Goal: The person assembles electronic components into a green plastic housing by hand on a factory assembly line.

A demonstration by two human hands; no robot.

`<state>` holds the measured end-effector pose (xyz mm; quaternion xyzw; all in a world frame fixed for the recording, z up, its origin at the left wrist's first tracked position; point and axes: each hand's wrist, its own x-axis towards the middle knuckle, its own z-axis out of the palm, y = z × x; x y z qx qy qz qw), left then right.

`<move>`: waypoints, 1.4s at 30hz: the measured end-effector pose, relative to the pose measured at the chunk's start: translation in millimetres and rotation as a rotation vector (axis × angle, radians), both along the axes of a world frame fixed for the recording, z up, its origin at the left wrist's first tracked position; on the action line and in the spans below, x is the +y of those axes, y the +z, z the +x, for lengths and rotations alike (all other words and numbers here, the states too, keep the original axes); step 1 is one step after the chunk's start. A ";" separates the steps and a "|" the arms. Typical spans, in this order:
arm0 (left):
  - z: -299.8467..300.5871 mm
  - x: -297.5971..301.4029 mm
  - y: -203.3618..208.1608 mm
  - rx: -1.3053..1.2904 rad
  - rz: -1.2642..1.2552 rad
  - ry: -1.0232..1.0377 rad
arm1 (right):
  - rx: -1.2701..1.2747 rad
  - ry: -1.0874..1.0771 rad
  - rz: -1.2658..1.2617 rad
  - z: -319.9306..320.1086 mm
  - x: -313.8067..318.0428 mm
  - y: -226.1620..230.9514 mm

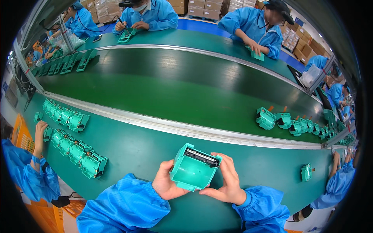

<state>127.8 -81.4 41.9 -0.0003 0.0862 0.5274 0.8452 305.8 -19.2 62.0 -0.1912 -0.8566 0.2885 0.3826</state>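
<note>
Between my two hands I hold a green plastic housing (193, 171), raised a little above the green tabletop, its open hollow facing me. A black bar-shaped part with a pale strip (200, 156) sits along its upper inside edge. My left hand (168, 183) grips the housing's left side, with the fingers partly hidden beneath it. On the other side my right hand (228, 181) is closed around the right wall, thumb near the lower corner and fingers along the upper right edge.
A metal rail (171, 127) divides my table from a green conveyor belt (175, 85). Rows of similar housings (79, 155) stand at left beside a co-worker's hand (40, 134). More housings (266, 118) ride the belt at right, and a single one (306, 172) lies on my table. Several people work around.
</note>
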 end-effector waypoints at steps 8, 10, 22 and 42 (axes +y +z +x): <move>-59.9 16.9 44.1 2.693 0.412 0.676 | -0.068 -0.372 -0.016 15.4 41.4 2.3; -74.4 16.2 40.1 2.796 0.223 0.523 | -0.097 -0.511 0.053 24.4 61.3 8.8; -74.2 17.7 46.9 3.017 0.029 0.552 | -0.441 -0.821 -0.003 123.3 158.9 -12.1; -5.3 6.9 16.9 0.692 0.318 0.242 | -0.089 -0.181 0.190 -0.4 13.7 16.2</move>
